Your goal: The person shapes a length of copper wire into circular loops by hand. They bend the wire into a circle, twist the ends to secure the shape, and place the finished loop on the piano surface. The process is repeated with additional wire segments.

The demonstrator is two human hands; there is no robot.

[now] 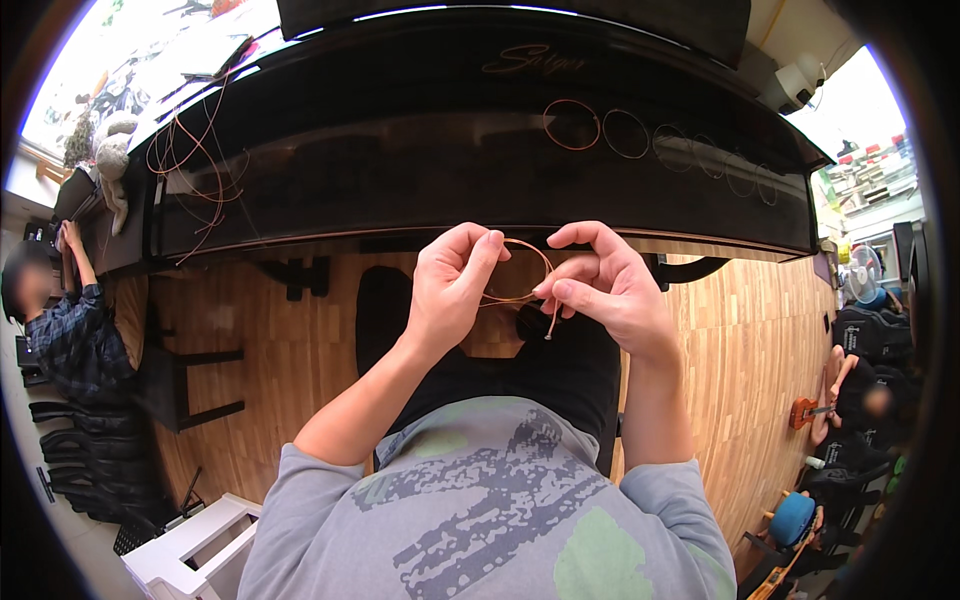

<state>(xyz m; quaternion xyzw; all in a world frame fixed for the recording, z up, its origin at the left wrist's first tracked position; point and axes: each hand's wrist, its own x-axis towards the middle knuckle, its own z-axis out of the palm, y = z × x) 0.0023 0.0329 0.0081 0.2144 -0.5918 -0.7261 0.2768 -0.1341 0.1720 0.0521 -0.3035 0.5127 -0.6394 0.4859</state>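
Note:
A copper-coloured wire string (pixel 546 262) hangs in a loose coil between my hands, with a small pale end piece dangling below my right fingers. My left hand (pixel 455 280) pinches the coil's left side between thumb and forefinger. My right hand (pixel 600 285) holds its right side with thumb and lower fingers, while the forefinger is raised and bent. Beyond them is a glossy black piano (pixel 400 170) bearing several coiled strings (pixel 570 102) in a row at the right and a loose tangle of strings (pixel 190 170) at the left.
Seated people (pixel 60 330) (pixel 860 385) are at both sides, one near a small ukulele (pixel 803 412). Plush toys (pixel 113 155) lie at upper left, black chairs (pixel 185 385) and a white frame (pixel 190 550) at lower left, a fan (pixel 862 272) at right.

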